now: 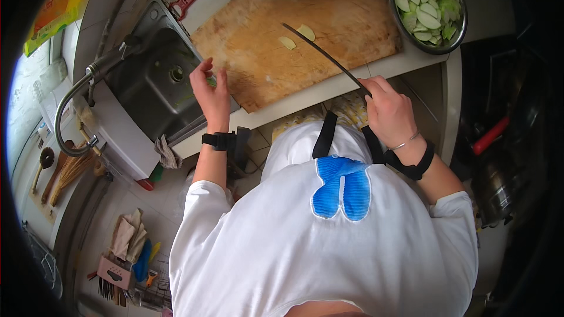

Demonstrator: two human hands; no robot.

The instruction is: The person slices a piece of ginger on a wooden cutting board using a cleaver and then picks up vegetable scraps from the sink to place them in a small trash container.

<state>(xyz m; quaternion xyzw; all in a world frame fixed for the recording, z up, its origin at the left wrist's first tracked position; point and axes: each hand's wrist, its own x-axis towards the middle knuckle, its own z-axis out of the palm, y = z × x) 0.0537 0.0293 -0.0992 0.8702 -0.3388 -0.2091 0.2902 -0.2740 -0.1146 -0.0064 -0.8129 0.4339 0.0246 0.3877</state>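
Note:
My right hand (388,108) grips the handle end of a dark, narrow knife (324,55), seen nearly edge-on, its blade reaching over the wooden cutting board (273,77). Two pale yellowish slices lie on the board near the blade tip, one slice (306,32) beside the blade and a smaller slice (287,43) to its left. My left hand (211,88) is raised near the sink's right edge, fingers apart and slightly curled, holding nothing. At the board's upper right stands a metal bowl (463,31) full of pale green vegetable slices (426,9).
Left of the board is a steel sink (150,92) with a curved faucet (59,114). A red peeler or grater (188,1) lies behind the sink's corner. A grey cloth (166,152) hangs at the sink's front edge. A red-handled pan (491,135) is at the right.

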